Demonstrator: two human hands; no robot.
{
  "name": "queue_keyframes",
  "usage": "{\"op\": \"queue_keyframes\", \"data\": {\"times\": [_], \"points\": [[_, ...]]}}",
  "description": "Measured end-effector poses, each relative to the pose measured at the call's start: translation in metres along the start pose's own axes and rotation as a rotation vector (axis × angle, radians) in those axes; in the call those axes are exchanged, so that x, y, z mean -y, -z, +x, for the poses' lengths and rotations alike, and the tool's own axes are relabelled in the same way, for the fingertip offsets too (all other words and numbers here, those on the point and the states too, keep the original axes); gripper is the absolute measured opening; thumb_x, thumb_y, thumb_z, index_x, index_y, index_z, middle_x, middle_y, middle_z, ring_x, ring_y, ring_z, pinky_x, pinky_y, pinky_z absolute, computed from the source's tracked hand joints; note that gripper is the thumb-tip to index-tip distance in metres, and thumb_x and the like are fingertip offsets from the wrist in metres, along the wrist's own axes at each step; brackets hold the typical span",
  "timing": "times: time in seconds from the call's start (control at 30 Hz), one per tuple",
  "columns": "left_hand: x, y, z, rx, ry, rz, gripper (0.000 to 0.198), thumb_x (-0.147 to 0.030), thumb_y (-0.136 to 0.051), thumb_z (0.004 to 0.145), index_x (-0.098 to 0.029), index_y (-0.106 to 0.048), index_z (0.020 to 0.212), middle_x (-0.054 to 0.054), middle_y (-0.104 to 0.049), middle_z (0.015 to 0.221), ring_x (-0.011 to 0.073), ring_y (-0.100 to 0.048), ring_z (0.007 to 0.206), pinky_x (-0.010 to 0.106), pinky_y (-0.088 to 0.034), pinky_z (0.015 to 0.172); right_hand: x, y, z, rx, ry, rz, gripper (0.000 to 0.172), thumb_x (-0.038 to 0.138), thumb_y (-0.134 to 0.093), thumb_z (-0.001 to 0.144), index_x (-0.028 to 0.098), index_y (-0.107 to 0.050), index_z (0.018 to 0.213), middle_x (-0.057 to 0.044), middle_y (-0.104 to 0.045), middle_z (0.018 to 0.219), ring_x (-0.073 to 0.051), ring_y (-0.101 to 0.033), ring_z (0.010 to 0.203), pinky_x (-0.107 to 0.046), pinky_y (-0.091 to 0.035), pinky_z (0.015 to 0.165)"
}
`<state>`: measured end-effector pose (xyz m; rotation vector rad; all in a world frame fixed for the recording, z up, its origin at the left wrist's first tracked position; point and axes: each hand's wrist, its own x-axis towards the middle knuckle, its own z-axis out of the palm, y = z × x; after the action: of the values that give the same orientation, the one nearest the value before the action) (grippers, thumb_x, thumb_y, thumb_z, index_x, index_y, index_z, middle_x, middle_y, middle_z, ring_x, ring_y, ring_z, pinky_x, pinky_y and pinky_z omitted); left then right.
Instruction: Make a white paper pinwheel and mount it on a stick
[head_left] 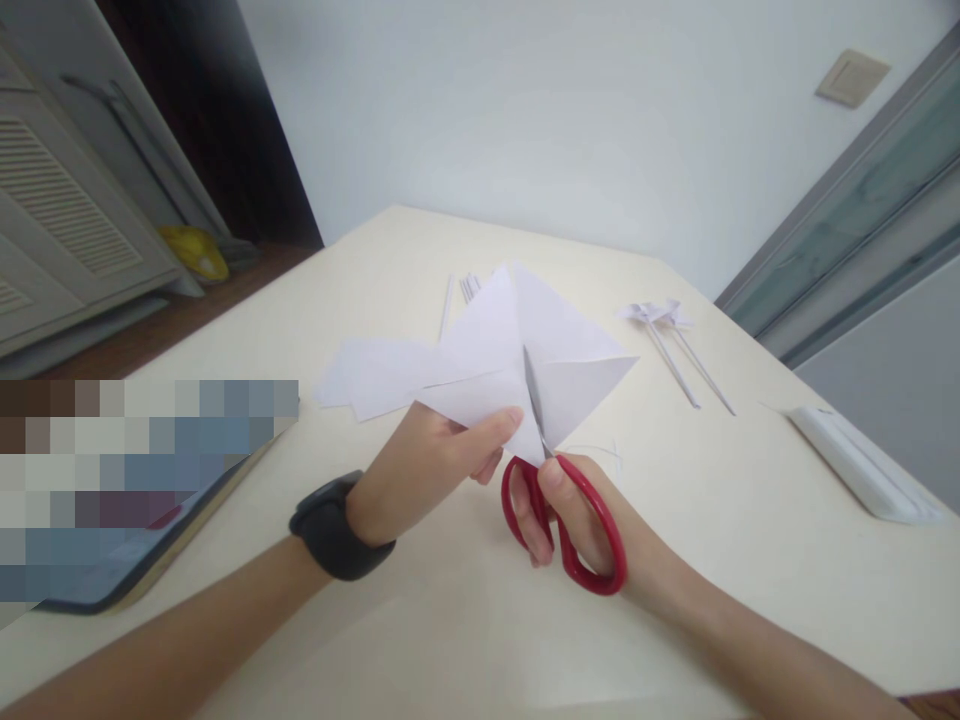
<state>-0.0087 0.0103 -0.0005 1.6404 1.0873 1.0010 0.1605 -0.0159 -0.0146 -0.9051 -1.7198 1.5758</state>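
My left hand (pixel 442 455) pinches the near edge of a folded white paper (pixel 510 350) held up over the cream table (pixel 750 520). A black watch sits on that wrist. My right hand (pixel 577 520) grips red-handled scissors (pixel 592 545), fingers through the loops. The scissor blades (pixel 534 400) point away from me and cut into the paper along a crease near its middle.
More white sheets (pixel 367 380) lie flat behind the held paper. Two small paper pinwheels on thin sticks (pixel 667 325) lie at the right, thin paper sticks (pixel 457 295) at the back. A white flat object (pixel 855 460) rests near the right edge, a tablet (pixel 135 560) at the left.
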Motion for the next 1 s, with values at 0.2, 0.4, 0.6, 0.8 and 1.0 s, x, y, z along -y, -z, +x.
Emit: {"op": "queue_keyframes", "data": {"times": [0.2, 0.4, 0.6, 0.8, 1.0], "points": [[-0.002, -0.001, 0.001, 0.009, -0.009, -0.001, 0.037, -0.024, -0.046, 0.085, -0.019, -0.041, 0.049, -0.005, -0.043, 0.045, 0.0094, -0.045, 0.045, 0.024, -0.039, 0.051, -0.001, 0.001, 0.001, -0.003, -0.027, 0.004, 0.046, 0.044, -0.039, 0.092, 0.016, -0.05, 0.057, 0.002, -0.05, 0.049, -0.008, -0.046, 0.042, -0.02, -0.038, 0.044], [-0.004, -0.003, 0.002, -0.09, 0.002, -0.062, 0.034, -0.026, -0.048, 0.085, -0.019, -0.041, 0.053, -0.006, -0.042, 0.045, 0.009, -0.044, 0.043, 0.024, -0.039, 0.049, 0.001, 0.0, 0.002, -0.01, -0.107, -0.01, 0.04, 0.043, -0.042, 0.091, 0.016, -0.051, 0.062, 0.002, -0.051, 0.05, -0.008, -0.046, 0.044, -0.021, -0.039, 0.048], [-0.002, -0.002, 0.005, -0.356, -0.104, -0.23, 0.03, -0.02, -0.052, 0.081, -0.02, -0.038, 0.055, -0.007, -0.037, 0.046, 0.008, -0.038, 0.04, 0.023, -0.033, 0.04, 0.006, -0.001, 0.001, 0.072, -0.189, 0.01, 0.023, 0.036, -0.049, 0.088, 0.018, -0.049, 0.073, 0.002, -0.053, 0.061, -0.01, -0.051, 0.056, -0.022, -0.041, 0.054], [-0.006, 0.003, 0.008, -0.506, -0.201, -0.382, 0.028, -0.011, -0.049, 0.078, -0.021, -0.036, 0.056, -0.008, -0.031, 0.045, 0.0068, -0.031, 0.038, 0.021, -0.026, 0.035, -0.007, 0.016, 0.009, -0.095, -0.09, -0.657, 0.005, 0.025, -0.052, 0.082, 0.02, -0.051, 0.08, -0.001, -0.057, 0.076, -0.014, -0.053, 0.065, -0.027, -0.042, 0.056], [0.006, 0.004, 0.005, -0.395, -0.107, -0.322, 0.021, -0.015, -0.054, 0.078, -0.02, -0.043, 0.061, -0.006, -0.041, 0.053, 0.0076, -0.036, 0.042, 0.02, -0.028, 0.037, -0.025, 0.046, 0.018, -0.292, 0.021, -0.956, 0.023, 0.009, -0.05, 0.078, 0.019, -0.056, 0.097, -0.009, -0.05, 0.102, -0.02, -0.052, 0.091, -0.031, -0.047, 0.069]]}}
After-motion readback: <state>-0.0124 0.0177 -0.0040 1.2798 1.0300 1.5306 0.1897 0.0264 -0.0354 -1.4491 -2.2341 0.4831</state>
